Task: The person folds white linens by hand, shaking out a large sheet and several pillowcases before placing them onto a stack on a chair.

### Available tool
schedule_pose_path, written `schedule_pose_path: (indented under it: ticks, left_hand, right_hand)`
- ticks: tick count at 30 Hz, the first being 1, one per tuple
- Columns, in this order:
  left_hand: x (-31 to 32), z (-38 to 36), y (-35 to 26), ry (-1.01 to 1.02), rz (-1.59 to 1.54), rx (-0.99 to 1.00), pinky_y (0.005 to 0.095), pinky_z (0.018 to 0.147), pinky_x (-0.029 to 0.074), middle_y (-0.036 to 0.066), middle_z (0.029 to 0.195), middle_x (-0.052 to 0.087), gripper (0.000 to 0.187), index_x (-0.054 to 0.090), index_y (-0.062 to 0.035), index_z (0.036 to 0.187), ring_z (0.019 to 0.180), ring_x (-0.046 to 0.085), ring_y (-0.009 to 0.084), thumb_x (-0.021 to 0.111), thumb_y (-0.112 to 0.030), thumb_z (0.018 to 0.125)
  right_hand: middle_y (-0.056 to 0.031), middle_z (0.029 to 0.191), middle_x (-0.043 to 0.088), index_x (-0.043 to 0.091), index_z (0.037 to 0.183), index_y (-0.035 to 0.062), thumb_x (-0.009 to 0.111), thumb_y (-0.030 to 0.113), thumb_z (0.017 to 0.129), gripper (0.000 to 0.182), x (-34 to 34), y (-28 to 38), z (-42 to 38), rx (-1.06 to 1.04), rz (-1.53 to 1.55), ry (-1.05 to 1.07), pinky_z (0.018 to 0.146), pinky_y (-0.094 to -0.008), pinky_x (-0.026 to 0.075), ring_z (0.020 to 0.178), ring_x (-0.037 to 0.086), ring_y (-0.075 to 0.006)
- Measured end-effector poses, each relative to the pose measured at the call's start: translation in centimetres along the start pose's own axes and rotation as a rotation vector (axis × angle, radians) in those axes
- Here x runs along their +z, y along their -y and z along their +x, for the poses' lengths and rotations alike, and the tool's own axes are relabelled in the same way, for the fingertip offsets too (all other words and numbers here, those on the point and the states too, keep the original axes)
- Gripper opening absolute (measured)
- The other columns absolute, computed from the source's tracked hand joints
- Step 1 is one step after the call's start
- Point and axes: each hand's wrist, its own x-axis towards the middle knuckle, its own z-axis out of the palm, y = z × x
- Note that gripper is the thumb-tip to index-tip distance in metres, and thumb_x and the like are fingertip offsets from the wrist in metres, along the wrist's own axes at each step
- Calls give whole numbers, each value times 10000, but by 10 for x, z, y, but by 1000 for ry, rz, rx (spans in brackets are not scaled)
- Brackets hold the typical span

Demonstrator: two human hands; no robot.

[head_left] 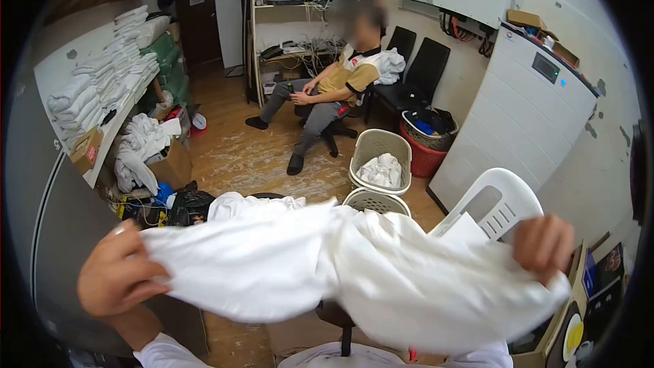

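Observation:
A white cloth (272, 266) is stretched in the air across the lower part of the view, blurred by motion and gathered near its middle. My left hand (122, 269) grips its left end, fingers closed on the fabric. At the right end, my right hand (543, 247) is closed on the cloth's upper edge. Behind the cloth, more white fabric (235, 206) shows at centre left. Just past it stands a beige laundry basket (381, 146) with a white cloth (381, 170) inside.
Another person (334, 88) sits on a swivel chair ahead. Folded white cloths (102, 85) fill a shelf at left. A white plastic chair (501, 194) stands at right, near a tall white cabinet (511, 109). A red basket (424, 157) stands behind the beige one.

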Motion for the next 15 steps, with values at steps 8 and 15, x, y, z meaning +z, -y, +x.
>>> schedule_pose_path:
  ticks: [8, 15]
  left_hand:
    - [127, -35, 232, -446, 86, -700, 369, 636, 455, 217, 740, 579, 186, 595, 29, 907, 675, 577, 320, 602, -151, 859]
    - [120, 52, 90, -722, -338, -594, 275, 671, 430, 64, 768, 596, 190, 587, 31, 892, 719, 505, 109, 576, -157, 920]
  right_hand:
    - [-172, 926, 674, 647, 980, 6, 672, 109, 786, 221, -144, -136, -130, 1570, -1182, -554, 759, -389, 490, 827, 632, -323]
    - [-208, 1112, 635, 499, 1275, 64, 819, 221, 684, 690, -40, -159, 6, 1389, -1160, -425, 803, -393, 499, 945, 646, -330]
